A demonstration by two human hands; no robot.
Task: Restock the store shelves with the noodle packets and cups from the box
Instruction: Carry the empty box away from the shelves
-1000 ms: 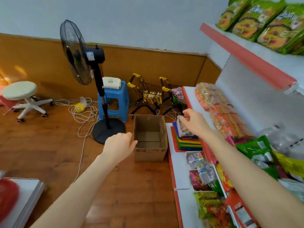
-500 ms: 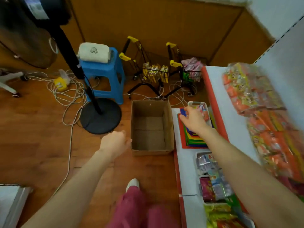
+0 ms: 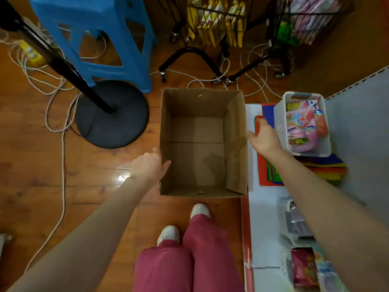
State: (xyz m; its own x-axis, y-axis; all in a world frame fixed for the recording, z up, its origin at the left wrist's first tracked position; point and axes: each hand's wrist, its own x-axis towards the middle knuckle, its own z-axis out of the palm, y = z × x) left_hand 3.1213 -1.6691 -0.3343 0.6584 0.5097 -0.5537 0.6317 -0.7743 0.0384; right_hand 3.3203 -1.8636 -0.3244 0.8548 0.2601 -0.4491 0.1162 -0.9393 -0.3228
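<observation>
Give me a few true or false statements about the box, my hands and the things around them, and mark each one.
1. The cardboard box is empty. True.
2. The left hand holds a noodle cup. False: there is no cup in it; it is at the box's left wall.
3. The white basket sits on a stack of coloured sheets. True.
4. The black fan base stands to the right of the box. False: it stands to the left.
5. The right hand reaches deep inside the box. False: it is outside, beside the right wall, over the shelf.
</observation>
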